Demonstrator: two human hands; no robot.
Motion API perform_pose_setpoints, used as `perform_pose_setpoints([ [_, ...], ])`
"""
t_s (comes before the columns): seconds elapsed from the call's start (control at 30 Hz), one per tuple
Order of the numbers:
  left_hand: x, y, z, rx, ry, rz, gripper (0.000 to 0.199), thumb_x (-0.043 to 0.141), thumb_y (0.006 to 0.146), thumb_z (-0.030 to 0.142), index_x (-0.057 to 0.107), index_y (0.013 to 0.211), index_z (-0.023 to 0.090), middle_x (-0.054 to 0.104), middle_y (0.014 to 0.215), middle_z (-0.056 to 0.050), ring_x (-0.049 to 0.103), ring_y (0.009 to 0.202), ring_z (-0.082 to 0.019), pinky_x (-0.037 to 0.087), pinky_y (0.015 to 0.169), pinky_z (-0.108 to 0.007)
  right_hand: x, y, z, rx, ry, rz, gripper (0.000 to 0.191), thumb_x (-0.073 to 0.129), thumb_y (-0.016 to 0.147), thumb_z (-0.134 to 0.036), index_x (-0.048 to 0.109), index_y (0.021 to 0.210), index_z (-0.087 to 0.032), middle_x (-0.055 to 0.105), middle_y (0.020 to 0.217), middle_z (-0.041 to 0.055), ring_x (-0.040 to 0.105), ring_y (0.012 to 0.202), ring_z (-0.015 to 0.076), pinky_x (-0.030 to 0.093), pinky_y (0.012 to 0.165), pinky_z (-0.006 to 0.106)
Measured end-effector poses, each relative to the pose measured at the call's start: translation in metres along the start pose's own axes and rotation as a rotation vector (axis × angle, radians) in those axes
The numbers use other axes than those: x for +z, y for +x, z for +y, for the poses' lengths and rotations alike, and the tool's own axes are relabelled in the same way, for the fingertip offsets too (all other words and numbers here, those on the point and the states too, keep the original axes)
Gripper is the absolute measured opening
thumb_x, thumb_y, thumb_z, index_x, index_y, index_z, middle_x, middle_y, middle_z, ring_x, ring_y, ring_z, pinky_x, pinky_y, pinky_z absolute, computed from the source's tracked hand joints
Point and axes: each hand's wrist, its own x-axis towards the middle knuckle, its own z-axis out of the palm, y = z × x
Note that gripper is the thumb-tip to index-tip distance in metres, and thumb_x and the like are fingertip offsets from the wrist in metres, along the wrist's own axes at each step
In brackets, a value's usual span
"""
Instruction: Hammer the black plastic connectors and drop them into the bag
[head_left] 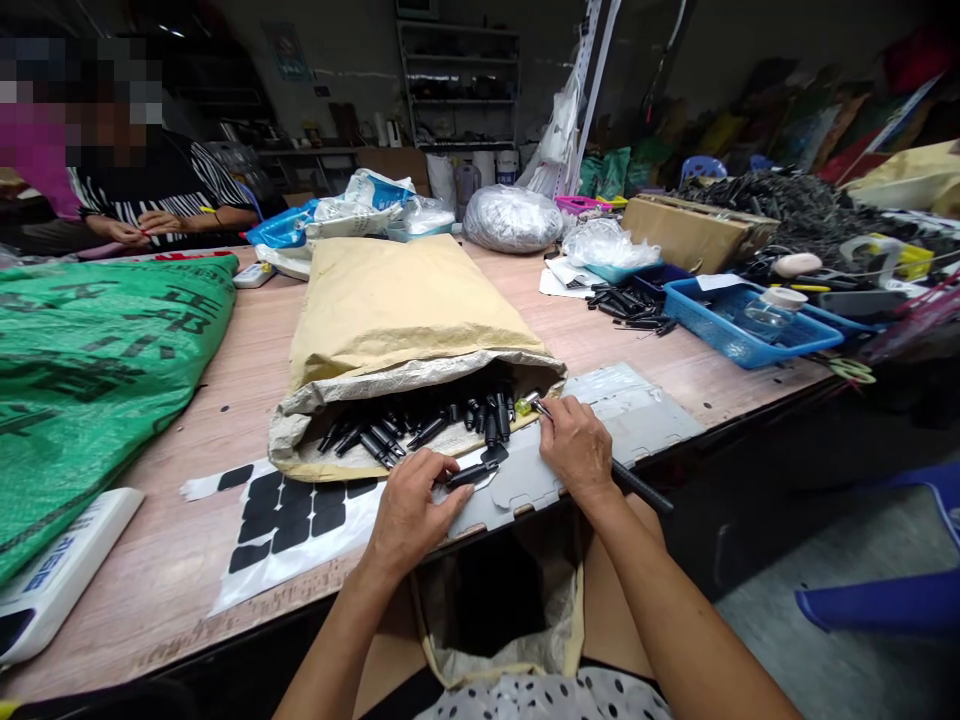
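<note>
- black tube (472,474) pinched by left hand (415,500)
- black rod (641,487) gripped by right hand (577,447)
- bag (409,300) set at twelve o'clock, probably for easy reach

– What's in the left hand (412,505)?
– A slim black tubular piece (472,474), held nearly level at the fingertips
– And the rest?
– Similar black pieces (491,415) lie jumbled in the mouth of a tan sack (412,300), which lies flat on the table (247,360), opening toward the hands
– Anything else?
– A black rod (643,487) slants out from under the right hand (577,445)
</note>
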Motion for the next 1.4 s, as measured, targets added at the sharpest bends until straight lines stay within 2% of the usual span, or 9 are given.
perform_pose_setpoints([
  [0.27,-0.002,0.001,-0.005,-0.055,-0.095,-0.031,0.013,0.072,0.087,0.032,0.067,0.093,0.022,0.066,0.089,-0.003,0.061,0.089,-0.022,0.045,0.080,-0.034,0.001,0.006,0.001,0.046,-0.032,-0.081,0.020,0.056,0.097,-0.025,0.066,0.113,-0.019,0.066,0.104,0.0097,0.057,0.096,0.0240,0.037,0.076,0.033],
  [0.37,-0.002,0.001,-0.004,-0.077,-0.117,-0.035,0.013,0.072,0.086,0.031,0.068,0.092,0.021,0.067,0.090,-0.003,0.060,0.089,-0.022,0.045,0.081,-0.034,-0.007,0.010,0.003,0.098,0.026,-0.117,0.020,0.054,0.098,-0.023,0.065,0.114,-0.020,0.068,0.105,0.0088,0.060,0.092,0.0224,0.038,0.073,0.032],
  [0.43,-0.002,0.001,-0.004,-0.093,-0.127,-0.028,0.013,0.072,0.085,0.030,0.068,0.093,0.021,0.066,0.090,-0.003,0.060,0.089,-0.022,0.045,0.081,-0.034,-0.016,0.009,0.002,0.116,0.107,-0.076,0.022,0.051,0.099,-0.023,0.064,0.116,-0.021,0.068,0.108,0.0088,0.062,0.090,0.0216,0.040,0.072,0.031],
  [0.57,-0.001,0.002,-0.004,-0.110,-0.127,-0.023,0.012,0.073,0.083,0.029,0.068,0.091,0.021,0.066,0.088,-0.003,0.060,0.087,-0.022,0.045,0.081,-0.035,-0.036,-0.009,-0.015,-0.034,0.416,0.013,0.025,0.046,0.101,-0.023,0.064,0.118,-0.020,0.070,0.111,0.0102,0.065,0.101,0.0226,0.048,0.087,0.032],
  [0.7,0.000,0.001,-0.006,-0.110,-0.139,-0.010,0.012,0.074,0.082,0.028,0.068,0.090,0.021,0.065,0.087,-0.003,0.060,0.086,-0.021,0.046,0.079,-0.033,-0.047,-0.037,-0.046,-0.200,0.608,-0.113,0.027,0.047,0.102,-0.025,0.067,0.121,-0.021,0.072,0.105,0.0074,0.068,0.097,0.0201,0.052,0.088,0.030],
  [0.83,0.002,0.001,-0.007,-0.107,-0.140,0.002,0.010,0.073,0.083,0.026,0.068,0.089,0.021,0.062,0.083,-0.001,0.058,0.084,-0.021,0.044,0.078,-0.032,-0.050,-0.052,-0.066,-0.244,0.606,-0.170,0.030,0.046,0.103,-0.022,0.067,0.124,-0.022,0.072,0.103,0.0076,0.069,0.094,0.0200,0.053,0.086,0.030],
  [0.93,0.002,0.001,-0.006,-0.108,-0.139,0.003,0.009,0.073,0.083,0.025,0.067,0.087,0.021,0.060,0.081,0.000,0.057,0.083,-0.020,0.043,0.077,-0.031,-0.052,-0.055,-0.071,-0.256,0.594,-0.145,0.032,0.044,0.103,-0.022,0.066,0.127,-0.022,0.072,0.101,0.0079,0.069,0.093,0.0203,0.053,0.087,0.030],
  [1.2,0.000,0.002,-0.003,-0.120,-0.135,0.002,0.009,0.073,0.083,0.025,0.066,0.083,0.021,0.059,0.080,0.000,0.056,0.082,-0.020,0.042,0.076,-0.031,-0.049,-0.061,-0.074,-0.253,0.510,-0.204,0.035,0.044,0.103,-0.018,0.065,0.129,-0.025,0.070,0.097,0.0057,0.069,0.090,0.0191,0.052,0.080,0.027],
  [1.4,0.003,0.001,-0.007,-0.120,-0.153,0.002,0.011,0.076,0.082,0.024,0.068,0.089,0.020,0.062,0.084,-0.001,0.058,0.085,-0.020,0.044,0.079,-0.032,-0.048,-0.060,-0.066,-0.224,0.542,-0.107,0.035,0.043,0.104,-0.022,0.064,0.132,-0.023,0.070,0.103,0.0079,0.069,0.094,0.0197,0.052,0.085,0.028],
])
